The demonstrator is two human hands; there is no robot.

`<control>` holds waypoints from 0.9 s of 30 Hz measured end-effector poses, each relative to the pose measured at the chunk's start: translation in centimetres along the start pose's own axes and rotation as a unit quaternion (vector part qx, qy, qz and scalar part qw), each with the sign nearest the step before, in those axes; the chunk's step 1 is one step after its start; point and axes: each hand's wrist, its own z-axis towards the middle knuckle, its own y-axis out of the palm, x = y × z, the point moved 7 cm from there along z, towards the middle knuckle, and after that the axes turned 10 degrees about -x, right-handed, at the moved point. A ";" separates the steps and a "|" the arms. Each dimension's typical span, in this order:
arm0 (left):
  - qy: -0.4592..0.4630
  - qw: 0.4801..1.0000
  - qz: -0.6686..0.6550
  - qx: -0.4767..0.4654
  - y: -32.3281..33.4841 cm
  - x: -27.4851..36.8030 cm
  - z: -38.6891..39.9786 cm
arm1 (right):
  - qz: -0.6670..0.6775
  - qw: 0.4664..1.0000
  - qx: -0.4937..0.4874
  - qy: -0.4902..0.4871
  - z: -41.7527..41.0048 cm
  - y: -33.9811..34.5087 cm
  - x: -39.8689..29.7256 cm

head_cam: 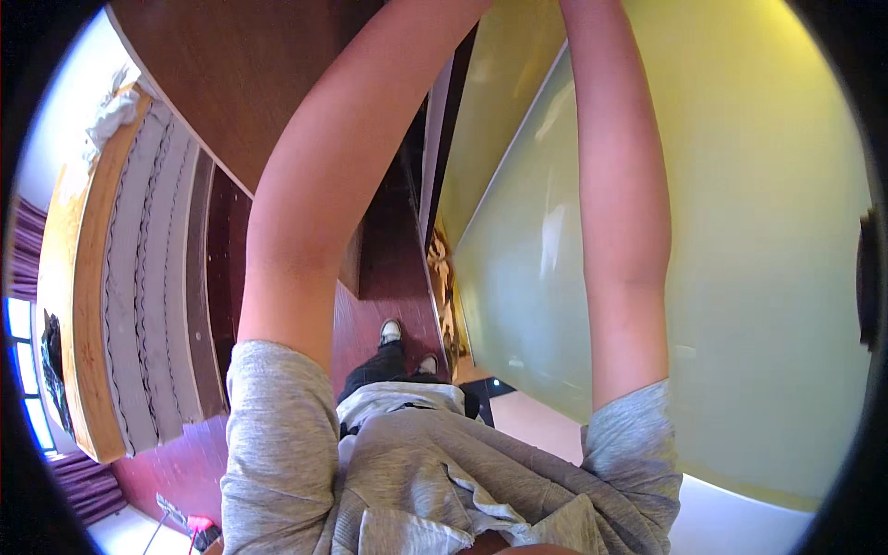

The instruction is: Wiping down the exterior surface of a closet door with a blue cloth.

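Both hands are out of view; my two forearms reach up past the top edge of the head view. On the left, my bare left forearm (312, 187) passes in front of a dark brown wooden panel (208, 62). A glossy yellow-green panel (749, 243) stands behind my right forearm (621, 180). Between the arms is a dark, shadowed recess (392, 229) with a narrow pale-and-black upright edge (440, 132) beside it. What my hands touch cannot be seen.
A bare grey mattress (149, 277) on a wooden bed (87, 291) lies to the left, by purple curtains (31, 243). My shoes (390, 331) stand on a reddish floor (350, 319). At lower left are a mop (172, 510) and a pink-topped tool (201, 522).
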 end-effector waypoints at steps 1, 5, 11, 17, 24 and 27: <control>-0.033 0.999 0.020 0.021 0.6 -0.1 0.4 | 0.000 1.000 0.003 -0.009 1.0 0.3 -0.3; -0.053 0.981 0.185 0.024 0.8 -1.2 0.6 | -0.303 0.945 0.119 0.019 1.7 -0.4 1.4; -0.036 0.943 0.325 -0.057 -5.5 -5.3 -0.7 | -0.405 0.878 0.099 -0.235 -3.6 1.0 2.5; -0.008 0.917 0.394 -0.062 -10.8 -7.2 -7.2 | -0.415 0.876 0.072 -0.233 -10.2 0.1 8.4; -0.049 0.868 0.451 -0.202 -24.8 -17.0 -22.7 | -0.464 0.860 0.000 -0.212 -26.5 -3.9 19.6; -0.048 0.941 0.281 -0.184 -32.0 -20.0 -31.9 | -0.448 0.842 -0.202 0.221 -35.0 -6.0 28.0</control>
